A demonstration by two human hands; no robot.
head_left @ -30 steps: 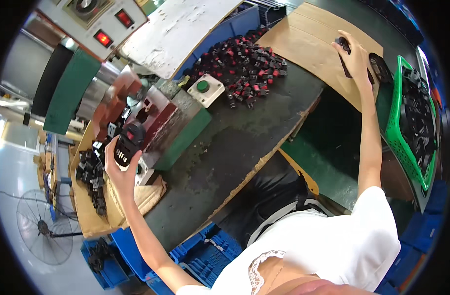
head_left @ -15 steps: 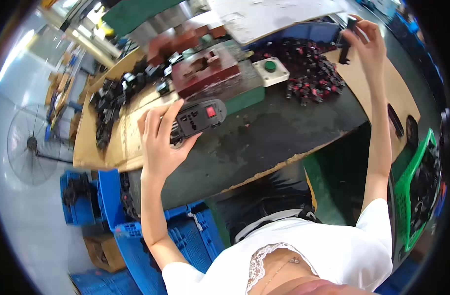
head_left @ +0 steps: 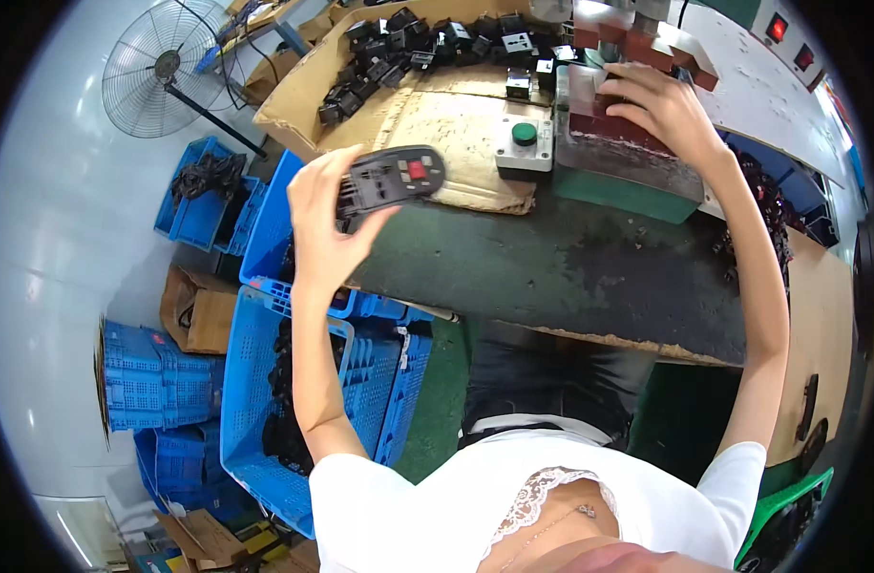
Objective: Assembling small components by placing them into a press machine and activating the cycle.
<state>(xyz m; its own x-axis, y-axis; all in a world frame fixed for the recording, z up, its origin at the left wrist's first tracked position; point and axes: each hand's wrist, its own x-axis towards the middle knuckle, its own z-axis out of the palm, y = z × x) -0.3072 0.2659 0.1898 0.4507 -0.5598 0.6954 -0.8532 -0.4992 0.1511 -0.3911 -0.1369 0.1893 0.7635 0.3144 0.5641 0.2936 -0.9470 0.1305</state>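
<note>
My left hand (head_left: 327,215) grips a black power socket (head_left: 389,181) by one end, its outlet slots and red rocker switch facing up, held above the front left of the bench. At the press, my right hand (head_left: 666,110) reaches over a dark red fixture block (head_left: 589,105) on a green base. Its bent fingertips come down on the block's top. Whatever they hold there is hidden behind the fingers. Just left of the fixture stands a light grey control box with a green push button (head_left: 524,135).
Black socket modules (head_left: 389,53) lie along a cardboard sheet (head_left: 446,124) at the back left. Behind my right forearm is a pile of small black and red parts (head_left: 766,210). Blue crates (head_left: 241,382) stand at lower left, a fan (head_left: 169,65) beyond. A green basket (head_left: 776,511) is at lower right.
My view has turned left. My right hand has moved from the far right, where it held a narrow black piece, to the red fixture. My left hand still holds the socket.
</note>
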